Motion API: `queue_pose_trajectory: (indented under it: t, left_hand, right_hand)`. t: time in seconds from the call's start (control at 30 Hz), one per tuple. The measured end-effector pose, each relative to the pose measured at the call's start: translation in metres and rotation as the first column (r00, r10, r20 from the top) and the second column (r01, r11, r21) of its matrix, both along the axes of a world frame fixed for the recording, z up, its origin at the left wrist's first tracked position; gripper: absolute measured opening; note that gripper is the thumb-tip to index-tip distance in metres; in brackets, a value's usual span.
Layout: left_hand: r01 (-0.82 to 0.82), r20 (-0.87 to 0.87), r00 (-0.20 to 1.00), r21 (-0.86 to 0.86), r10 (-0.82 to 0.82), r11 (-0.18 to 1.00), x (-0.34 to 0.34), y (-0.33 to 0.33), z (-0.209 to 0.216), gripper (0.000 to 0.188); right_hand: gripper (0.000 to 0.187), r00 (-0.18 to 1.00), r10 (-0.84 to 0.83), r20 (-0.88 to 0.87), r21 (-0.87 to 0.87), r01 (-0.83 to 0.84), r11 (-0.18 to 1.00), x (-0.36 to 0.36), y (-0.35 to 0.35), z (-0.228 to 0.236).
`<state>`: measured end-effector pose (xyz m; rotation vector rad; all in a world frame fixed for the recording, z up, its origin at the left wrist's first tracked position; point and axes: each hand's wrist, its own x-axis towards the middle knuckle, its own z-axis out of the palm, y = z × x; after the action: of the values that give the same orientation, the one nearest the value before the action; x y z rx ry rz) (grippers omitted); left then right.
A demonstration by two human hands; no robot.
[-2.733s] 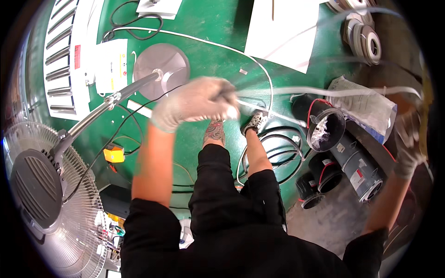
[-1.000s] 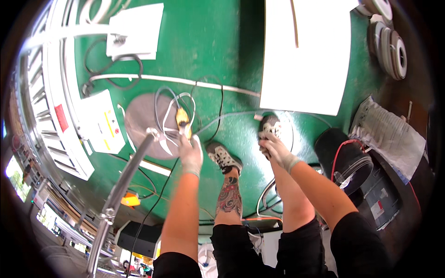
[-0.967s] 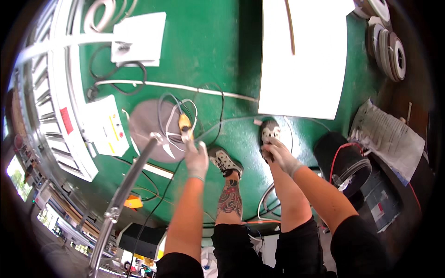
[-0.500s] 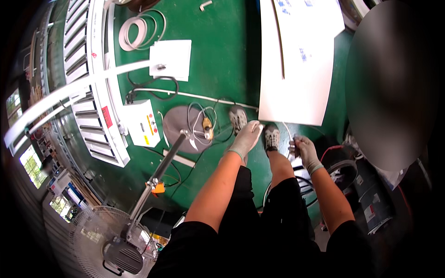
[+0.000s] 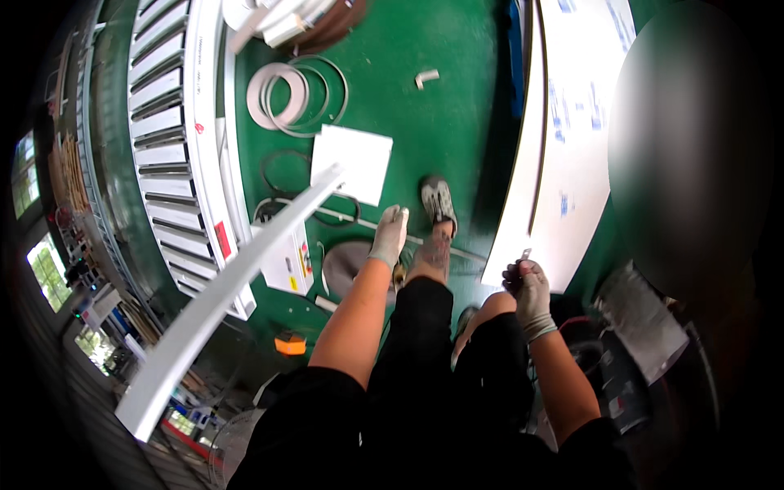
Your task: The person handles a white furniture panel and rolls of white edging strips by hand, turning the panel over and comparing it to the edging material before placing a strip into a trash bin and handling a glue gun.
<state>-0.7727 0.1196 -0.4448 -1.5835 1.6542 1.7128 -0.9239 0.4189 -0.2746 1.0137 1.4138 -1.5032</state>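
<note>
My left hand (image 5: 389, 234), in a pale glove, is closed in front of my left knee, above the round grey base (image 5: 347, 268). Whatever lies inside its fingers, if anything, is hidden. My right hand (image 5: 530, 292), gloved too, is closed at the near end of a large white board (image 5: 549, 245). Its fingers grip a small dark object with a metallic tip (image 5: 525, 255) pointing up; its kind is unclear. A long dark slit or edge (image 5: 537, 122) runs lengthwise along the board, which bears blue marks.
A roller conveyor (image 5: 159, 163) runs along the left. A long white bar (image 5: 237, 294) slants across the view. On the green floor are white sheets (image 5: 363, 159), coiled pale banding (image 5: 260, 98), a control box (image 5: 286, 265) and an orange thing (image 5: 290, 343). Dark bins (image 5: 621, 392) stand right.
I have stepped, and the view has shifted. My left hand is farther left, away from the board's edge. The right hand now overlaps the board's near end, its small object pointing up.
</note>
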Motion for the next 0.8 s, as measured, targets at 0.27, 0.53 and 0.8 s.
queue_pose_trajectory:
  t: [0.27,0.53,0.8]
  left_hand:
    - [-0.144,-0.1,0.984,0.042,0.148,0.989,-0.138,-0.107,0.066,0.032]
    - [-0.244,-0.064,0.966,0.083,0.25,0.966,-0.193,-0.144,0.007,0.034]
    - [0.234,0.396,0.911,-0.271,-0.113,0.934,-0.263,-0.227,-0.17,0.056]
  right_hand:
    - [0.028,0.969,0.112,-0.22,-0.293,-0.175,0.94,-0.149,-0.201,0.063]
    - [0.017,0.967,0.089,0.238,-0.346,-0.001,0.938,-0.251,-0.294,-0.018]
    - [0.02,0.961,0.2,0.191,-0.441,-0.098,0.892,-0.369,-0.443,-0.089]
